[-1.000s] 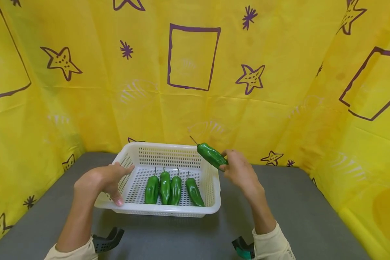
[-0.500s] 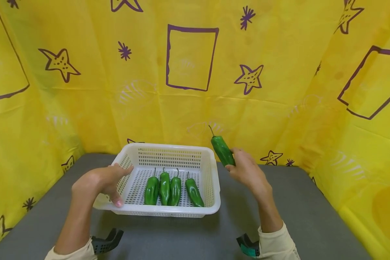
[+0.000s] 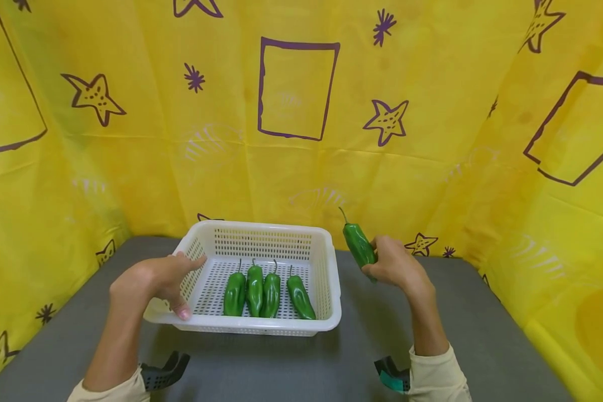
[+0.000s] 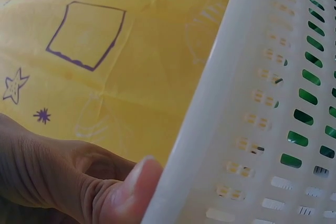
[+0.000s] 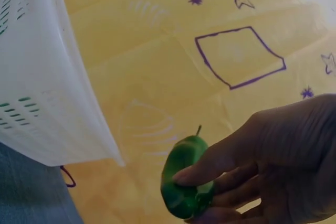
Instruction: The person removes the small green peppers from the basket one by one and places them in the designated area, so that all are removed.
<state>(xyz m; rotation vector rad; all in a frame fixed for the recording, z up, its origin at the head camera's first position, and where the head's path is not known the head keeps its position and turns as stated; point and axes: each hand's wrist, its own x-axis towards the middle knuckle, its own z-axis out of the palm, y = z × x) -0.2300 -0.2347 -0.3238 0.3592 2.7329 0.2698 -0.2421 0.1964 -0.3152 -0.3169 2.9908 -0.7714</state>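
Observation:
My right hand (image 3: 399, 267) grips a glossy green pepper (image 3: 359, 244) by its lower end, to the right of the basket and above the table. Its thin stem points up and away. In the right wrist view the thumb presses one side of the pepper (image 5: 181, 182), fingers behind it. My left hand (image 3: 156, 282) holds the left end of a white perforated plastic basket (image 3: 261, 322), thumb at the near left corner. The left wrist view has the thumb (image 4: 131, 195) against the basket's rim (image 4: 191, 108). Several green peppers (image 3: 254, 290) lie inside the basket, stems pointing away.
The dark grey tabletop (image 3: 261, 374) extends under the basket and to both sides. A yellow cloth (image 3: 301, 173) with purple drawings of stars and frames hangs behind and on both sides of the table. A dark device (image 3: 166, 373) is strapped at each wrist.
My right hand has carried the pepper rightward, from over the basket's right rim to beside it, and the pepper has turned more upright. My left hand and the basket have stayed put.

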